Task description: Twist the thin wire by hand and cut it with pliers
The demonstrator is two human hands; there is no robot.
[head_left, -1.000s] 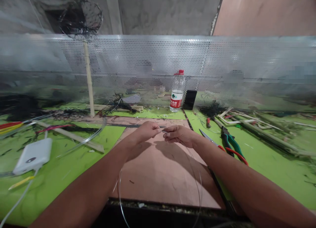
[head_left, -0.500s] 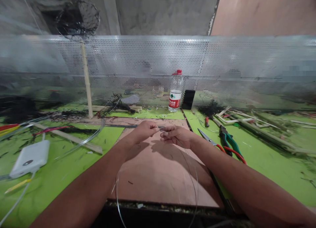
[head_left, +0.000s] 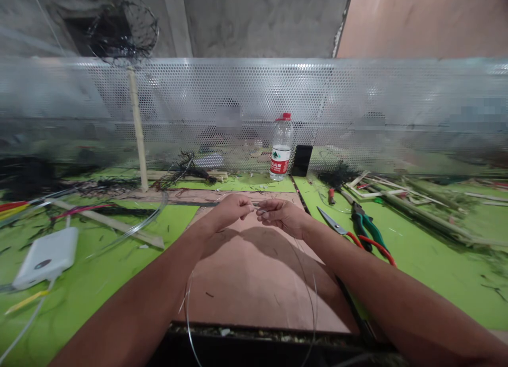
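Over the pinkish board (head_left: pixel 238 293), my left hand (head_left: pixel 234 209) pinches a thin, shiny see-through wire between thumb and forefinger. Almost meeting it, my right hand (head_left: pixel 282 215) is closed too, its thumb and fingers pinched on the same wire. The piece between the fingertips is very small. From the hands the wire (head_left: pixel 188 319) hangs in a wide loop past the board's near edge. To the right of my right forearm lie scissors (head_left: pixel 333 221) with red handles and green-handled pliers (head_left: pixel 362 221).
A water bottle (head_left: pixel 280 150) and an upright black phone (head_left: pixel 302 160) stand before a perforated metal screen (head_left: pixel 238 91). At left are a white power bank (head_left: pixel 47 256), a wooden strip (head_left: pixel 119 229) and a bamboo post (head_left: pixel 137 128). Bamboo pieces (head_left: pixel 428 213) lie at right.
My right hand's fingers have drawn a little closer together on the wire. Both hands stay in nearly the same place, and the view has shifted slightly.
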